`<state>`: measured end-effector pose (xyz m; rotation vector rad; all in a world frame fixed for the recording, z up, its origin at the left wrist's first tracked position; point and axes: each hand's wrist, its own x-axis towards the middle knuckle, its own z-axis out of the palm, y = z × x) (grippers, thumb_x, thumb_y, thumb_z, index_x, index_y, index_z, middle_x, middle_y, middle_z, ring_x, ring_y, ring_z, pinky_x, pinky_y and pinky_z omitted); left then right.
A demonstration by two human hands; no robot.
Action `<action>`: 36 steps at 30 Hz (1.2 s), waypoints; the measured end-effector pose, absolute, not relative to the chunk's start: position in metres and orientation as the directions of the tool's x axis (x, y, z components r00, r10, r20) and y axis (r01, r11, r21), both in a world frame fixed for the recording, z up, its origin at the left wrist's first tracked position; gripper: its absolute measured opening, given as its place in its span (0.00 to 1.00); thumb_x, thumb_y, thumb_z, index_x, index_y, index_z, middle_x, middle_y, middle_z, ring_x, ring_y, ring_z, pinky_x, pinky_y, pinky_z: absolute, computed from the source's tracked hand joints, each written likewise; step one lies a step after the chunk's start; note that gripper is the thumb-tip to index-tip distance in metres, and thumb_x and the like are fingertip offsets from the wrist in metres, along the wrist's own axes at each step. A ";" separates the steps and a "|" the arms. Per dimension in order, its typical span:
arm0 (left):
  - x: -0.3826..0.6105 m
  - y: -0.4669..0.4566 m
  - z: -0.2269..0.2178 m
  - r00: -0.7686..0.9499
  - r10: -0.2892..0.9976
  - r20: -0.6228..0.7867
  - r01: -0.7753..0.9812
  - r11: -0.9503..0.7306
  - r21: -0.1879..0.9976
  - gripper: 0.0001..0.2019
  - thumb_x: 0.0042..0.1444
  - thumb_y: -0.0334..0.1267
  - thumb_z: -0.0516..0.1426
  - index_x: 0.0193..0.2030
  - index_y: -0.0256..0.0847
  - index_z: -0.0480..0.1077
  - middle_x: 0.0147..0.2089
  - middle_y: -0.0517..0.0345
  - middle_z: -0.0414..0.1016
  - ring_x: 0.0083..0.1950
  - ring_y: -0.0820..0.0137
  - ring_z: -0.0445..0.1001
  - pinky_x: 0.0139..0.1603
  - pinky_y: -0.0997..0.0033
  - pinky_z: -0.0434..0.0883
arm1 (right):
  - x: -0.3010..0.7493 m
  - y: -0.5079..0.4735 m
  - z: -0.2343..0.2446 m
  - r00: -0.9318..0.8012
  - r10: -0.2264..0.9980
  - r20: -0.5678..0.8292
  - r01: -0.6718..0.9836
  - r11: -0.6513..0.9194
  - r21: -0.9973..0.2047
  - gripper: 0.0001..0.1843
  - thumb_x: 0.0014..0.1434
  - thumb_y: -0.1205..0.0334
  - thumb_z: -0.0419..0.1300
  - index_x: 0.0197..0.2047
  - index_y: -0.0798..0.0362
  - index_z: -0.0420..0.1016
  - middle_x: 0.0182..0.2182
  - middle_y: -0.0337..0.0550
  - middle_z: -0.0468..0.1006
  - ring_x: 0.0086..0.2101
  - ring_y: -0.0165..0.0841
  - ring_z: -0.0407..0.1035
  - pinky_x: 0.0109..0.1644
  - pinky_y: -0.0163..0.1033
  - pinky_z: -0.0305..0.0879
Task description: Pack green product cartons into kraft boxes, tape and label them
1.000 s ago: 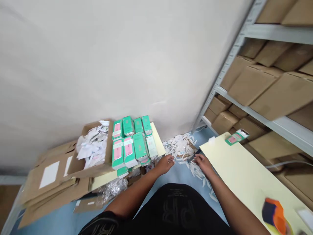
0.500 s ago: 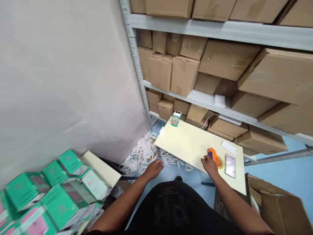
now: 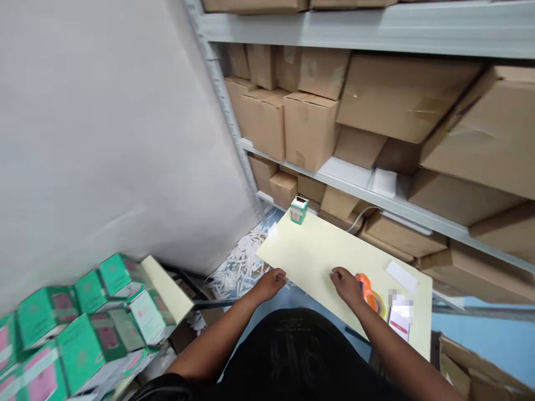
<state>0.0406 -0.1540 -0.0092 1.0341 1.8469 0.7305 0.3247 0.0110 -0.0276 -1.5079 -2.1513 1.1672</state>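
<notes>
My left hand (image 3: 271, 284) hangs near the front left edge of the cream-coloured table (image 3: 301, 248), fingers curled in and nothing visible in them. Over the table's front part is my right hand (image 3: 345, 284), also closed, with its fingers bent together and no object showing. Just right of it lies an orange tape dispenser (image 3: 368, 292) with a yellowish roll of tape, partly covered by my wrist. A small green box (image 3: 298, 211) with a pink panel and a dark opening on top stands at the far left corner of the table.
Green and pink boxes (image 3: 86, 351) are piled at the lower left. Paper scraps (image 3: 240, 270) litter the floor. Metal shelves (image 3: 355, 30) hold cardboard boxes behind the table. A phone-like object (image 3: 400, 326) and a white strip (image 3: 401, 275) lie right; an opened carton (image 3: 480, 362) stands lower right.
My right hand has moved left, away from the tape dispenser. My left hand has shifted slightly towards the table edge. The view has tilted and moved a little closer to the table.
</notes>
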 end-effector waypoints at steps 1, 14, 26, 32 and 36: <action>0.039 -0.158 -0.008 -0.314 0.863 -0.396 0.344 0.492 0.800 0.15 0.57 0.46 0.58 0.46 0.41 0.75 0.47 0.52 0.82 0.49 0.59 0.80 0.52 0.63 0.73 | 0.306 0.013 -0.024 -0.471 0.851 -0.231 0.633 0.143 -0.761 0.16 0.60 0.47 0.55 0.39 0.48 0.77 0.31 0.41 0.80 0.33 0.40 0.74 0.39 0.41 0.65; 0.016 -0.386 0.017 -0.835 0.470 -0.286 -0.038 0.469 0.882 0.17 0.58 0.46 0.59 0.50 0.40 0.75 0.46 0.52 0.82 0.49 0.61 0.79 0.54 0.63 0.74 | 0.100 -0.094 0.005 -0.889 0.361 -0.282 0.415 0.375 -0.829 0.19 0.56 0.45 0.57 0.37 0.50 0.80 0.35 0.44 0.84 0.39 0.43 0.76 0.45 0.43 0.68; 0.011 -0.659 0.038 -0.966 0.145 -0.215 -0.151 0.358 0.921 0.18 0.56 0.45 0.60 0.51 0.39 0.75 0.49 0.49 0.82 0.50 0.60 0.79 0.54 0.62 0.74 | -0.010 -0.360 0.044 -0.979 0.055 -0.198 0.204 0.338 -0.919 0.20 0.57 0.44 0.59 0.41 0.51 0.79 0.35 0.44 0.82 0.38 0.42 0.76 0.44 0.43 0.70; 0.015 -0.765 0.039 -0.966 -0.131 -0.225 -0.257 0.347 0.902 0.18 0.58 0.47 0.58 0.51 0.40 0.75 0.50 0.50 0.82 0.52 0.60 0.79 0.56 0.63 0.73 | -0.047 -0.466 0.068 -0.963 -0.166 -0.213 0.164 0.271 -0.949 0.19 0.56 0.43 0.62 0.39 0.50 0.79 0.34 0.42 0.81 0.37 0.40 0.75 0.44 0.42 0.70; 0.011 -0.815 0.027 -0.916 -0.310 -0.254 -0.346 0.289 0.893 0.17 0.58 0.46 0.58 0.50 0.40 0.75 0.49 0.51 0.82 0.50 0.60 0.80 0.54 0.63 0.74 | -0.074 -0.521 0.076 -0.920 -0.319 -0.227 0.134 0.289 -0.948 0.22 0.56 0.40 0.63 0.40 0.51 0.80 0.33 0.44 0.81 0.36 0.41 0.75 0.44 0.44 0.70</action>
